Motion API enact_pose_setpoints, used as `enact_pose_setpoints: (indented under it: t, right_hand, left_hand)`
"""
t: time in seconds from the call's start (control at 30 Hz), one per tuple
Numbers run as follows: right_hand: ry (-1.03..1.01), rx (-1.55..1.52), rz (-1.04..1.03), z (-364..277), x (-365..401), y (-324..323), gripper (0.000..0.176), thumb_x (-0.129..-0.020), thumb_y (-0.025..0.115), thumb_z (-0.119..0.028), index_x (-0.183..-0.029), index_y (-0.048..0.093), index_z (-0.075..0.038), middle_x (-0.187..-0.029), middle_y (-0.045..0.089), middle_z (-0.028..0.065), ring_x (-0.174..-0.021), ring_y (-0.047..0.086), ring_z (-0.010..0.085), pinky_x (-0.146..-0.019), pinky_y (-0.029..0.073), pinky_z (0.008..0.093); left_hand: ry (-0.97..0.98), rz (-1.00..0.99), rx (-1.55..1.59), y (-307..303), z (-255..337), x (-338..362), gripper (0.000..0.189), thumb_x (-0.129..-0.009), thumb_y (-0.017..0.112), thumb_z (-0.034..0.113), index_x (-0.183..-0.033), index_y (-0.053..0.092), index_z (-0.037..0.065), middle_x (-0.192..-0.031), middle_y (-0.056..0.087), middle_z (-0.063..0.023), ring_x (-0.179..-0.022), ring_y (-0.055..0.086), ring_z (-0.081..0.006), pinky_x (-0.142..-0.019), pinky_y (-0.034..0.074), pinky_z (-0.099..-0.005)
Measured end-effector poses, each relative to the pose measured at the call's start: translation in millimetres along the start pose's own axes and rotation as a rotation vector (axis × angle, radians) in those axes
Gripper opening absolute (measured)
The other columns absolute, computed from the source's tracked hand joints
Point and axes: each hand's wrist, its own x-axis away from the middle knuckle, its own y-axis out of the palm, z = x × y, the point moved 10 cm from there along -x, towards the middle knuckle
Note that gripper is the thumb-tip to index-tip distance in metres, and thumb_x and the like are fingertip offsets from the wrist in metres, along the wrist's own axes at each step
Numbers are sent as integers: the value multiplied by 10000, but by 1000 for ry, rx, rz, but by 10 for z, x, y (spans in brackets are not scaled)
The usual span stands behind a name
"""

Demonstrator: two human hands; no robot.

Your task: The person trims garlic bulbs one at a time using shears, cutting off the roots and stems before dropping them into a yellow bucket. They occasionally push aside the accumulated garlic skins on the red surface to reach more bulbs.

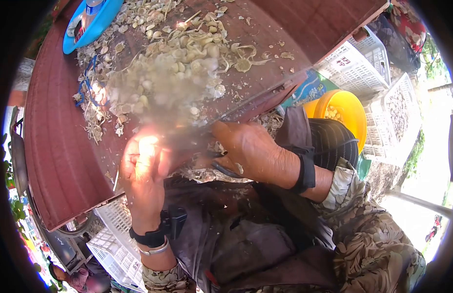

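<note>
My left hand (144, 158) is at the table's near edge with its fingers curled together. Glare and a blurred patch hide what they hold, if anything. To its right, my right hand (253, 151) is wrapped around dark-handled scissors (226, 170); one curved handle shows below the fingers, and the blades are lost in the blur between my hands. Just beyond both hands lies a heap of garlic (187, 53), bulbs and cloves with dry stems and loose skins, its near part smeared.
The dark red table (60, 132) carries the heap, blue string (93, 80) and a blue basin (97, 27) with a bottle. At right stand a yellow bucket (362, 119) with cloves inside and white crates (353, 68). Another crate (112, 249) is at lower left, near a person (82, 281).
</note>
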Motion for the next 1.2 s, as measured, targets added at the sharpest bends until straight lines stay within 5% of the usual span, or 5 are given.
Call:
enact_pose_setpoints:
  t: [0.3, 0.8, 0.87, 0.93, 1.2]
  right_hand:
    - [146, -951, -254, -44, 50, 215, 372, -865, 662, -342, -830, 605, 24, -594, 553, 88, -631, 600, 171, -532, 445, 328]
    - [137, -788, 224, 28, 142, -880, 479, -928, 489, -494, -817, 598, -41, -609, 522, -3, -486, 465, 67, -450, 340, 219]
    - [161, -609, 346, 56, 361, -1348, 536, -950, 394, -526, -842, 593, -40, -603, 515, 6, -492, 452, 73, -470, 335, 226]
    - [196, -399, 472, 20, 567, -1774, 596, -965, 310, -554, -863, 589, -37, -600, 511, 14, -499, 445, 78, -489, 335, 231]
    - [302, -827, 500, -93, 549, -1265, 509, -984, 353, -455, -850, 581, -20, -626, 526, 37, -515, 474, 103, -495, 369, 235]
  left_hand:
    - [-22, -102, 81, -31, -76, 17, 247, -922, 552, 146, -1116, 562, -6, -790, 571, -4, -598, 440, -47, -542, 332, -172]
    - [19, 414, -51, -1749, 166, 1273, 173, -924, 570, 153, -1058, 511, 62, -889, 630, -122, -622, 514, -64, -521, 335, -171]
    - [-175, 705, -397, -2449, -7, 1793, 264, -913, 566, 128, -1146, 495, 25, -916, 632, -135, -733, 588, -134, -630, 422, -221]
    - [184, 594, -1317, -2663, 254, 1991, 297, -906, 558, 104, -1177, 503, -5, -929, 641, -141, -814, 612, -188, -712, 450, -264]
    - [187, 300, -849, -855, 561, 587, 180, -929, 521, 78, -1036, 638, -7, -890, 668, -43, -715, 605, -115, -648, 452, -243]
